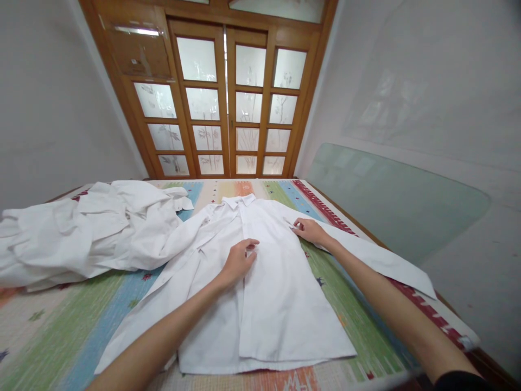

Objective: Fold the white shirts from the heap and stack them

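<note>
A white collared shirt (280, 293) lies front up on the striped cover, its collar at the far end and its hem towards me. My left hand (239, 262) is over the middle of the shirt by the front edge, thumb and forefinger apart with nothing visible between them. At the shirt's right side, close to the armpit, my right hand (311, 231) pinches a bit of the fabric. The right sleeve (386, 260) stretches out to the right beyond my forearm. Part of the shirt's left side is hidden behind my left forearm.
A heap of crumpled white clothing (93, 233) lies on the left, against the shirt's left sleeve. Beneath everything is a striped, patterned cover (77, 320). A pale green panel (391, 190) leans along the right wall. Wooden doors (228, 103) with glass panes stand beyond the far edge.
</note>
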Available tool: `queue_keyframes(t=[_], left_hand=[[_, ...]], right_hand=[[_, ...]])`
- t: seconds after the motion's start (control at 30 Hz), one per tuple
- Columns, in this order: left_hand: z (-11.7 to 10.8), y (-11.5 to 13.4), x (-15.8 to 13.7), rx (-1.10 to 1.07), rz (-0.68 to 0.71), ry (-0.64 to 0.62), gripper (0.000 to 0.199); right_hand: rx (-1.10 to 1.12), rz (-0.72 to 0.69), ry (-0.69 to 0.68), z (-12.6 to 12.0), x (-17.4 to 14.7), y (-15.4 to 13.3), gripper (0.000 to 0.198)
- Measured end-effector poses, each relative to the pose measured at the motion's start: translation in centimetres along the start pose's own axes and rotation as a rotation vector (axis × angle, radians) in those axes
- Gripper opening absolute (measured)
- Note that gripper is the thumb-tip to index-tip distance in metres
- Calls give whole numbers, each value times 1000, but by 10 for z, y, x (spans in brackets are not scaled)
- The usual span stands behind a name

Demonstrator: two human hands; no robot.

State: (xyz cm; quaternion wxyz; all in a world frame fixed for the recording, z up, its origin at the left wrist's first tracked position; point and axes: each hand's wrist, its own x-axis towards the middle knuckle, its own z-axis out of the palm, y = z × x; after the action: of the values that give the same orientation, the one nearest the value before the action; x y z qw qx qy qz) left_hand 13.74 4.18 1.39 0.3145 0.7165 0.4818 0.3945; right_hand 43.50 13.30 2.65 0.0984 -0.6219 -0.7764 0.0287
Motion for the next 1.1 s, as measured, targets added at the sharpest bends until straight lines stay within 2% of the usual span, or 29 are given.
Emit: queue_keyframes(t=[0.13,0.27,0.47,0.57,0.67,0.8,0.93,1.1], left_hand=[[-2,0,-2,45,-2,26,24],[-14,-5,-12,117,-3,-2,24],[-23,-5,-22,116,75,-41,25],[-24,4,-32,49,39,-65,21],[-23,13,-43,-43,0,-129,18],[-21,20,-57,-132,-18,-217,22],[-21,23,-70,-149,-53,-295,31],[-21,30,-88,-163,-95,-351,21]], right_hand=[[-163,53,52,-2,-3,-2,21],[-259,109,44,-6,-3,-5,23],[-187,180,91,-4,-7,-19,25],[-15,196,54,0,-11,-23,23],[104,137,18,5,-16,-24,25],[8,95,25,9,-20,-27,26],[-75,121,29,12,-20,-29,31],[-106,141,16,11,-17,-30,35]])
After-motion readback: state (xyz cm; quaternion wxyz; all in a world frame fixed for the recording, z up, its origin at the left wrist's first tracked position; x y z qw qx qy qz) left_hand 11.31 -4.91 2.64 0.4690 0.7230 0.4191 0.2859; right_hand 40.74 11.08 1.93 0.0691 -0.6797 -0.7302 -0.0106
